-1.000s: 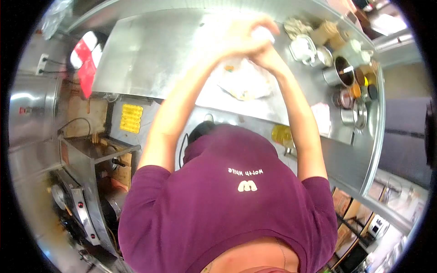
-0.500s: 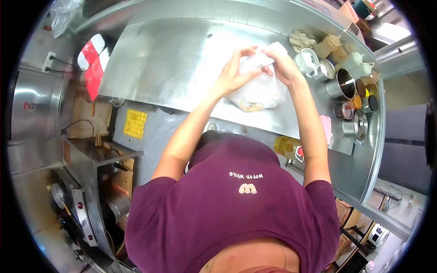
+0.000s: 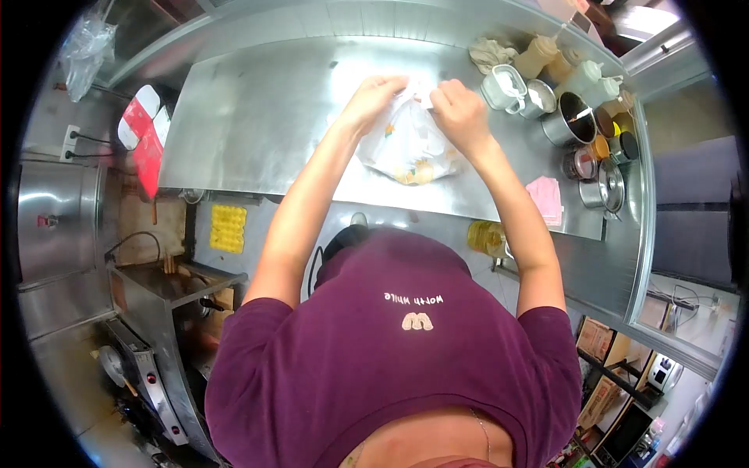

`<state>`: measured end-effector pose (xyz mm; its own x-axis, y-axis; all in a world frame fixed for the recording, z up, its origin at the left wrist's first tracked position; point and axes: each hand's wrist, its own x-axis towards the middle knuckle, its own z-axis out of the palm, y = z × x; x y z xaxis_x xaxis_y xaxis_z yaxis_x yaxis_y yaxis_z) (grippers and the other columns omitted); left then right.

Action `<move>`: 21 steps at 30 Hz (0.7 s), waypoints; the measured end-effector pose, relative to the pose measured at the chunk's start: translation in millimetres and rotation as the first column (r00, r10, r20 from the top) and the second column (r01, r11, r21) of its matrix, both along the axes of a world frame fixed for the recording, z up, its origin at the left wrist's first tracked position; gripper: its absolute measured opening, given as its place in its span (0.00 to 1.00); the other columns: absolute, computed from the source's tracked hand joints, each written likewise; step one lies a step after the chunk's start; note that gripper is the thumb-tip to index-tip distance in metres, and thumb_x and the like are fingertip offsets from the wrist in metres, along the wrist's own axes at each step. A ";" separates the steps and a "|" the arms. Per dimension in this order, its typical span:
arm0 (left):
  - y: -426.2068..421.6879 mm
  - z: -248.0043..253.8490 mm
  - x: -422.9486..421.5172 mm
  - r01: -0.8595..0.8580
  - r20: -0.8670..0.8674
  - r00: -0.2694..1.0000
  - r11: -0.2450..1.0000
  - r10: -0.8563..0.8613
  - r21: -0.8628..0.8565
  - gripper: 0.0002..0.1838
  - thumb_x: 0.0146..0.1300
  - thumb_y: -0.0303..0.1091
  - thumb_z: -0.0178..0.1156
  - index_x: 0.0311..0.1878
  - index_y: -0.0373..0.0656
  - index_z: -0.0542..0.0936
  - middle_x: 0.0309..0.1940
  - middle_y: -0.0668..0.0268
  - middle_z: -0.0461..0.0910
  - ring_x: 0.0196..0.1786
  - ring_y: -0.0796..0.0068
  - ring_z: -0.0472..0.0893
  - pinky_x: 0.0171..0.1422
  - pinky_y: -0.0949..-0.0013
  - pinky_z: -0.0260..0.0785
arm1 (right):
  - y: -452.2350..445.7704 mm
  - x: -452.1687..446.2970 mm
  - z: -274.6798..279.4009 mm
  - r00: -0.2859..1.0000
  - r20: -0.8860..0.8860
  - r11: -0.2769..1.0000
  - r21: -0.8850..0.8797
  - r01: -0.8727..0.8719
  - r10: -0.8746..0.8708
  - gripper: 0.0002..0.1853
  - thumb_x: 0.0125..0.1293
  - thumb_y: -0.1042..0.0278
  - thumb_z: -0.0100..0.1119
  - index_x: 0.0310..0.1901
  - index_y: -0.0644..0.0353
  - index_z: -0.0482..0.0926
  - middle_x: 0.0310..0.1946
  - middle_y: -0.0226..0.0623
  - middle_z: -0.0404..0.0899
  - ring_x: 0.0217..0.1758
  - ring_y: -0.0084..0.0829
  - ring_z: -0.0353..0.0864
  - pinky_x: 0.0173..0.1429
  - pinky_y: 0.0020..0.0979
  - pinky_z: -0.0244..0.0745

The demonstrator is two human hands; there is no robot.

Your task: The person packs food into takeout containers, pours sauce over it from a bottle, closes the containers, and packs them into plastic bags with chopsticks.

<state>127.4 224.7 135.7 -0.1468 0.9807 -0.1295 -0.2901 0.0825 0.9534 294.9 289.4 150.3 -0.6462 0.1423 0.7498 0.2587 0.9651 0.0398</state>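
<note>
A white plastic bag [image 3: 409, 144] with orange and yellow patches sits on the steel counter [image 3: 257, 117], its top gathered between my hands. My left hand [image 3: 374, 101] pinches the bag's top on the left side. On the other side, my right hand [image 3: 460, 113] is closed in a fist around the right part of the bag's top. The plastic is drawn up between the two hands. What lies inside the bag cannot be made out.
Sauce bottles [image 3: 537, 56], a white lidded container [image 3: 504, 88], a steel pot [image 3: 568, 121] and a pink cloth [image 3: 544, 200] stand or lie at the right. A yellow egg tray [image 3: 228, 228] and an oil bottle [image 3: 487, 238] are below the counter edge. A red-and-white item [image 3: 147, 140] hangs left.
My hands were close together over the bag's top; now they are apart, each closed on one side of it. The bag's top is stretched between them.
</note>
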 end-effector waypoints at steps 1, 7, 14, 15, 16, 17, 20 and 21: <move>6.1 -13.7 -7.4 -0.108 -0.042 0.994 0.992 0.105 -0.060 0.16 0.61 0.39 0.53 0.40 0.32 0.78 0.36 0.60 0.79 0.37 0.72 0.76 0.44 0.71 0.69 | -2.2 9.3 -12.3 0.999 0.041 0.998 -0.067 0.020 -0.017 0.07 0.44 0.73 0.57 0.25 0.56 0.69 0.19 0.35 0.68 0.24 0.37 0.71 0.25 0.35 0.67; 22.6 -107.6 -27.9 -0.474 -0.343 0.836 0.878 0.428 -0.062 0.17 0.62 0.41 0.53 0.34 0.33 0.78 0.26 0.64 0.77 0.32 0.75 0.74 0.40 0.71 0.67 | -48.0 90.9 -109.4 0.990 -0.044 0.836 -0.541 0.092 -0.138 0.05 0.55 0.70 0.58 0.31 0.62 0.76 0.26 0.42 0.77 0.26 0.35 0.75 0.30 0.31 0.70; 27.8 -37.0 -16.4 -0.140 -0.384 0.907 0.984 0.173 0.112 0.15 0.63 0.42 0.53 0.27 0.40 0.73 0.23 0.71 0.73 0.29 0.83 0.71 0.35 0.76 0.65 | -38.1 59.9 -72.9 0.822 -0.367 0.136 -0.929 -0.343 -0.436 0.13 0.65 0.62 0.53 0.35 0.65 0.75 0.27 0.35 0.77 0.29 0.24 0.74 0.37 0.24 0.68; 30.5 -40.9 -12.9 -0.165 -0.365 0.912 0.982 0.189 0.094 0.15 0.63 0.43 0.53 0.29 0.41 0.74 0.24 0.71 0.73 0.30 0.84 0.71 0.33 0.76 0.65 | -36.7 54.8 -71.2 0.781 -0.387 0.031 -0.903 -0.428 -0.490 0.14 0.65 0.60 0.52 0.33 0.65 0.75 0.26 0.34 0.76 0.29 0.24 0.73 0.38 0.24 0.68; 30.7 -42.3 -6.4 -0.222 -0.246 0.943 0.974 0.224 0.038 0.14 0.63 0.43 0.53 0.30 0.41 0.75 0.25 0.71 0.73 0.30 0.84 0.70 0.33 0.76 0.65 | -35.1 52.8 -70.8 0.748 -0.424 -0.039 -0.858 -0.512 -0.510 0.16 0.65 0.57 0.52 0.31 0.64 0.74 0.25 0.33 0.75 0.28 0.24 0.72 0.37 0.24 0.68; 30.1 -43.7 -0.6 -0.278 -0.126 0.954 0.960 0.274 -0.021 0.14 0.63 0.42 0.53 0.31 0.41 0.76 0.25 0.71 0.73 0.30 0.84 0.70 0.33 0.76 0.64 | -32.2 49.3 -70.5 0.716 -0.458 -0.109 -0.799 -0.591 -0.526 0.17 0.65 0.55 0.51 0.30 0.63 0.73 0.24 0.32 0.74 0.27 0.23 0.71 0.37 0.24 0.68; 31.0 -57.5 -1.0 -0.350 -0.082 0.936 0.930 0.343 -0.108 0.14 0.63 0.42 0.53 0.38 0.40 0.77 0.29 0.69 0.74 0.33 0.81 0.71 0.38 0.75 0.65 | -20.3 48.1 -84.0 0.684 -0.549 -0.290 -0.637 -0.714 -0.480 0.19 0.65 0.51 0.51 0.27 0.60 0.70 0.21 0.31 0.70 0.26 0.23 0.70 0.37 0.26 0.67; 26.5 -55.9 0.1 -0.338 -0.133 0.936 0.936 0.325 -0.094 0.15 0.63 0.42 0.53 0.40 0.38 0.76 0.32 0.68 0.75 0.37 0.79 0.72 0.41 0.73 0.66 | -20.8 46.1 -81.8 0.680 -0.578 -0.346 -0.589 -0.731 -0.452 0.19 0.64 0.50 0.51 0.26 0.59 0.69 0.20 0.30 0.69 0.26 0.24 0.70 0.37 0.27 0.68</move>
<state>127.5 251.2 79.8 -0.4814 0.8534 -0.2000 -0.2094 0.1096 0.9717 341.0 268.6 68.5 -0.4932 0.8595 -0.1343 -0.5266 -0.4179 -0.7403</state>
